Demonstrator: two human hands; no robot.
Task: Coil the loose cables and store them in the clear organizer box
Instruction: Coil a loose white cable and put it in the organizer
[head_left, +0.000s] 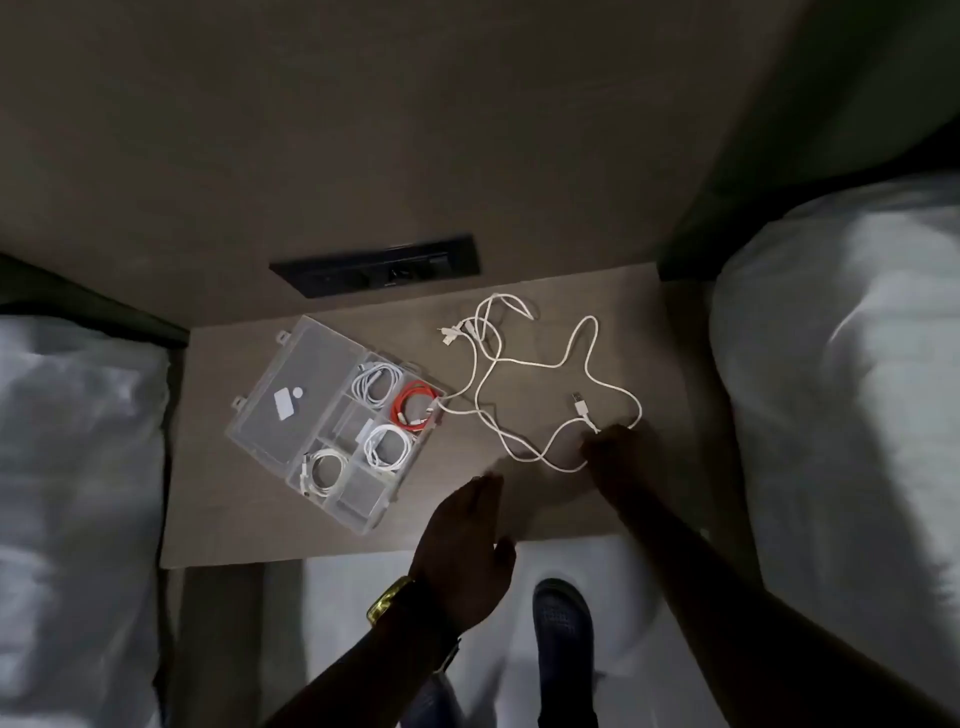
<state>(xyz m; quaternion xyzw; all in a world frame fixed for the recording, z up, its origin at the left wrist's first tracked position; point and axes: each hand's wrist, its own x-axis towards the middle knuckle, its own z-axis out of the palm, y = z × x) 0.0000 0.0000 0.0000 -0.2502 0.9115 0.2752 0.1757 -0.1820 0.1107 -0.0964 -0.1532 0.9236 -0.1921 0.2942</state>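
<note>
On the tabletop (519, 509), head view, left half: clear box (332, 426), lid open and laid flat toward the far-left corner. Compartments hold three coiled white cables and one red coil (415, 408); several compartments appear vacant.

Right half of the tabletop: loose white cables (524, 364), uncoiled, tangled toward the far edge, with one end touching the box's right side. USB plug (579, 402) lies free, just beyond the right hand.

Right hand (618, 449): down on the cable loop near the right edge; dim and blurred, so whether the fingers have pinched the cord cannot be told.

Left hand (467, 545): open, flat, fingers extended, hovering near the front edge, holding nothing.

Step in hand, as judged: picking up a loose cable to begin coiling. Advice: take it near the plug, draw it clear of the tangle before winding, let the left hand feed the slack, and keep loops even and small enough for a vacant compartment. Pulling hard risks dragging the box.
</note>
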